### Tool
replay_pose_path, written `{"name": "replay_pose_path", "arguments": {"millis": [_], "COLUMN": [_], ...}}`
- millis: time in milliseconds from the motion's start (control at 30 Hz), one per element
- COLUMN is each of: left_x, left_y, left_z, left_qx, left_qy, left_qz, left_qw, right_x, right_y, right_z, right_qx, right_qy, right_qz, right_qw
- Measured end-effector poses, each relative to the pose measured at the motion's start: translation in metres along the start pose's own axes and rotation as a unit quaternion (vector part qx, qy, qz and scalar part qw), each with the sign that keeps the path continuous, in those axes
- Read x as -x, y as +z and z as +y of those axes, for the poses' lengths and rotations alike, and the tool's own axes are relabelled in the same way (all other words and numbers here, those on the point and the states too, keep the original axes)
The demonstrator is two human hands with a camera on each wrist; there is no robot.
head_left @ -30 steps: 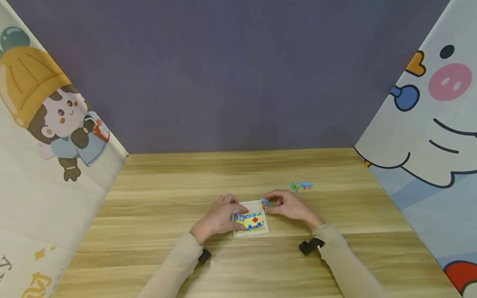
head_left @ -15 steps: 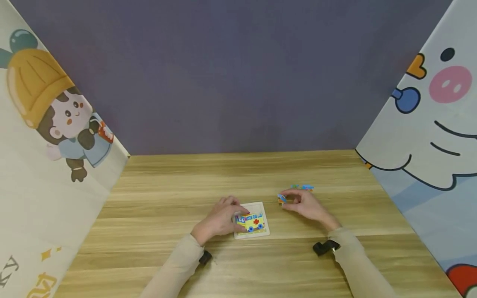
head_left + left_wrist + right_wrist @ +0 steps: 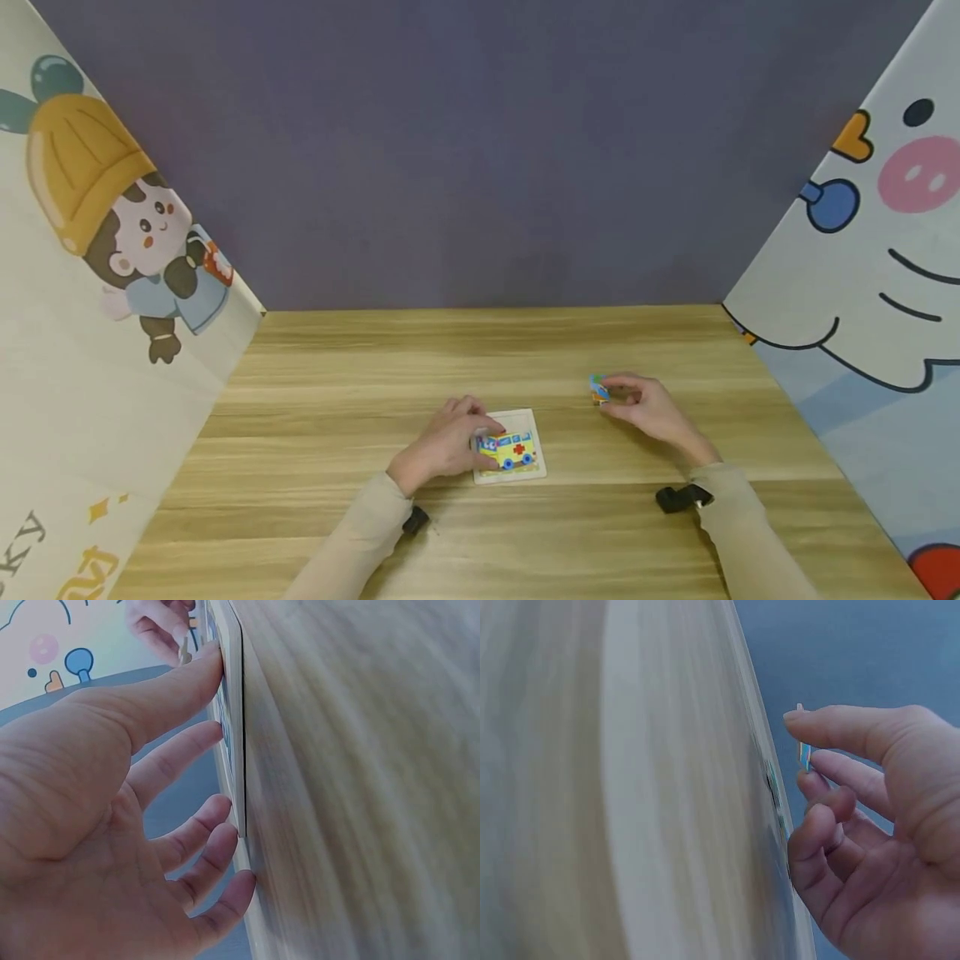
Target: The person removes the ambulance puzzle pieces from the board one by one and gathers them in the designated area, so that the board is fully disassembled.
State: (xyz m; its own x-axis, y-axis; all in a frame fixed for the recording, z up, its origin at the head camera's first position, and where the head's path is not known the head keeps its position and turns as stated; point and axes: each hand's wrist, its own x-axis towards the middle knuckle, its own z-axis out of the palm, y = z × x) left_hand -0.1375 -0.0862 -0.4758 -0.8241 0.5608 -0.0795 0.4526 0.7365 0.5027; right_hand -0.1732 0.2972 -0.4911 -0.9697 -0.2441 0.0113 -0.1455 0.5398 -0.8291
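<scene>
Item: one small puzzle piece [image 3: 600, 392], blue and orange, thin, seen edgewise in the right wrist view. Located between thumb tip and forefinger of the right hand [image 3: 651, 410], on that hand's inner side, above the bench [image 3: 375, 375] and well apart from the puzzle board.

Fingers, right: thumb and forefinger nearly closed, pinching the piece; remaining fingers bent toward the palm.

Item: scraps of green and blue [image 3: 773, 778], flat on the bench just beside the right hand; too small and oblique to count.

Item: one puzzle board [image 3: 513, 421], square, pale-framed, flat on the bench. Bears a yellow ambulance picture [image 3: 517, 450] with red cross and blue wheels; upper part pale.

Fingers, left: the left hand [image 3: 438, 446] lies at the board's left side, thumb and forefinger set apart in a wide curve over the picture's front end; thumb tip touching the board, other fingers spread loosely along its edge, resting rather than clenched.

Writing: "ky" in grey letters [image 3: 28, 535] on the left wall; yellow lettering [image 3: 88, 575] below it, cut off, not legible.

Outer items: beige sleeves [image 3: 750, 525]; a black wrist device [image 3: 678, 499] at each cuff; cartoon child in yellow hat [image 3: 90, 175], left wall; pink-snouted cartoon pig [image 3: 918, 175], right wall; plain dark back wall [image 3: 480, 150].
</scene>
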Motion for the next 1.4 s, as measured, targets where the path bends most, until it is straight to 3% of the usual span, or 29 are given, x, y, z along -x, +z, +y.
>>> {"name": "replay_pose_path", "arguments": {"millis": [233, 467, 900, 1100, 1400], "left_x": [-0.001, -0.002, -0.002, -0.002, 0.0], "left_y": [0.0, 0.0, -0.001, 0.0, -0.001], "left_z": [0.0, 0.002, 0.003, 0.0, -0.001], "left_qx": [0.003, 0.001, 0.007, 0.011, 0.017], "left_qy": [-0.002, -0.006, -0.007, -0.006, 0.0], "left_qz": [-0.001, -0.003, -0.003, -0.004, -0.001], "left_qw": [1.0, 1.0, 0.9999, 0.9999, 0.9999], "right_x": [0.0, 0.002, 0.009, 0.01, 0.005], "right_y": [-0.013, -0.025, -0.048, -0.052, -0.054], "right_z": [0.006, 0.018, 0.038, 0.042, 0.039], "right_qx": [0.039, 0.037, 0.045, 0.055, 0.066], "right_qy": [0.008, 0.039, 0.056, 0.086, 0.081], "right_qz": [0.026, 0.032, 0.075, 0.063, 0.045], "right_qw": [0.9989, 0.998, 0.9946, 0.9928, 0.9935]}}
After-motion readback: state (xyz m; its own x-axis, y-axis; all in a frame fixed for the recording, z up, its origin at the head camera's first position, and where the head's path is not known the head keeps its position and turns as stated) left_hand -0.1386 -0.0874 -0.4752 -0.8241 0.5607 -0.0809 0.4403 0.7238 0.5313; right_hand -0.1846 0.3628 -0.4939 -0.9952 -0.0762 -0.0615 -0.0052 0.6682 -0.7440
